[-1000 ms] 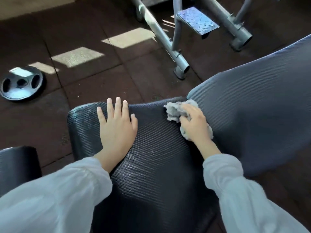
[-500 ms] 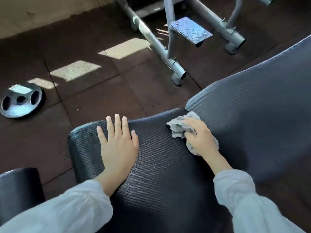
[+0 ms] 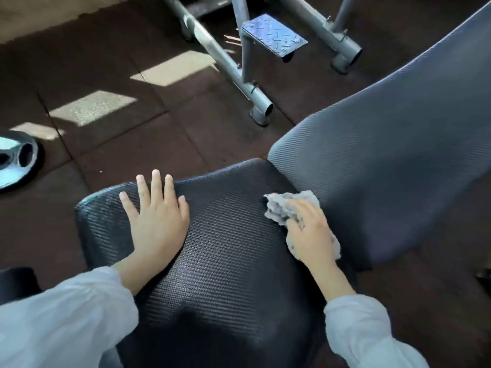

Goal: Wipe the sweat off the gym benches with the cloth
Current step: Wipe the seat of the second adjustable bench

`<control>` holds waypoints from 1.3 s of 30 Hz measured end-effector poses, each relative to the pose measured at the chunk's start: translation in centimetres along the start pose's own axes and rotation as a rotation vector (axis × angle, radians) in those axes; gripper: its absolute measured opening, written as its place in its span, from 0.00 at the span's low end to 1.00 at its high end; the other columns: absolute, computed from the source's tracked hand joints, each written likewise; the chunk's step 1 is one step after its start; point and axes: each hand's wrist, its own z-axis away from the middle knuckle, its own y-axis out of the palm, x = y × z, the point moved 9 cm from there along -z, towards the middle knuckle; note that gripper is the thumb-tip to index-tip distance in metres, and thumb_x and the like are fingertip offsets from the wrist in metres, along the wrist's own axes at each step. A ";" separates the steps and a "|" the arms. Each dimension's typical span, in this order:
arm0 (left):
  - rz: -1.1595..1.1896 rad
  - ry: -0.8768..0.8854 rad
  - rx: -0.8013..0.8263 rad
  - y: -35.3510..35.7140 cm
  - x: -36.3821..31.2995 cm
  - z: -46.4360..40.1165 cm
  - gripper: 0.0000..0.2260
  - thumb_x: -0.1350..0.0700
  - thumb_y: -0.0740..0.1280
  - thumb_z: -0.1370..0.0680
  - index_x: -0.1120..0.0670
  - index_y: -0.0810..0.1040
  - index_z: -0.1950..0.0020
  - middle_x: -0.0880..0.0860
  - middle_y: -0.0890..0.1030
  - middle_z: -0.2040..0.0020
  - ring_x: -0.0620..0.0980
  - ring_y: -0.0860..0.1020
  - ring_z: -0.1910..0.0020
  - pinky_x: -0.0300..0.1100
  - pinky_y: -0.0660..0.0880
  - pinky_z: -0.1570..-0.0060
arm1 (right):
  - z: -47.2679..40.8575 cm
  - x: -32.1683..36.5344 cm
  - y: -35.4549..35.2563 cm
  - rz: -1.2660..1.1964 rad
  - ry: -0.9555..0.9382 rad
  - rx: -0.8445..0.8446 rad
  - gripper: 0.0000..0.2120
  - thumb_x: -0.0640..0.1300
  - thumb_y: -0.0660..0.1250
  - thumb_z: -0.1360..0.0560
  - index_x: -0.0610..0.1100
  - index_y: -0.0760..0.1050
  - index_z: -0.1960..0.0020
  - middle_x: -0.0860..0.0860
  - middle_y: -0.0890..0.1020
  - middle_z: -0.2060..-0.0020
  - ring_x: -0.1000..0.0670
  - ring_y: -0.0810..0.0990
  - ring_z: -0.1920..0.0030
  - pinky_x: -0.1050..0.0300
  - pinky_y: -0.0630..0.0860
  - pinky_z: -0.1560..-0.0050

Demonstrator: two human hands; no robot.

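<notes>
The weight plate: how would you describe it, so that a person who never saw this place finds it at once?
Start from the black seat pad under both hands and look left across the dark floor. At the picture's left edge the weight plate lies flat, partly cut off. It is the only round thing there: shiny, with oval grip holes, unlike the straight grey frame tubes farther back.

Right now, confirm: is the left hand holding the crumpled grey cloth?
No: the left hand lies flat and bare on the black textured seat pad; the right hand presses the crumpled grey cloth.
</notes>
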 end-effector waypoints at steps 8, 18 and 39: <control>-0.064 0.487 -0.028 0.7 -10.2 0.8 0.23 0.50 0.56 0.21 0.61 0.67 0.30 0.58 0.66 0.28 0.58 0.61 0.28 0.61 0.54 0.32 | -4.2 2.6 2.6 0.112 -0.051 0.092 0.20 0.40 0.59 0.29 0.40 0.74 0.38 0.44 0.76 0.39 0.43 0.69 0.36 0.53 0.62 0.36; 0.000 0.461 0.039 3.1 -10.6 1.2 0.24 0.47 0.53 0.19 0.56 0.58 0.25 0.53 0.56 0.24 0.54 0.51 0.25 0.56 0.44 0.29 | 2.0 -4.8 -2.2 0.085 0.261 -0.092 0.21 0.42 0.55 0.31 0.35 0.77 0.43 0.41 0.80 0.47 0.41 0.72 0.41 0.57 0.62 0.38; -0.027 0.476 -0.020 2.9 -10.6 1.7 0.28 0.45 0.45 0.22 0.58 0.66 0.29 0.57 0.65 0.28 0.57 0.61 0.28 0.60 0.53 0.31 | -3.9 -1.0 0.2 -0.014 0.205 0.033 0.10 0.42 0.56 0.25 0.49 0.76 0.56 0.51 0.79 0.52 0.43 0.71 0.41 0.55 0.63 0.42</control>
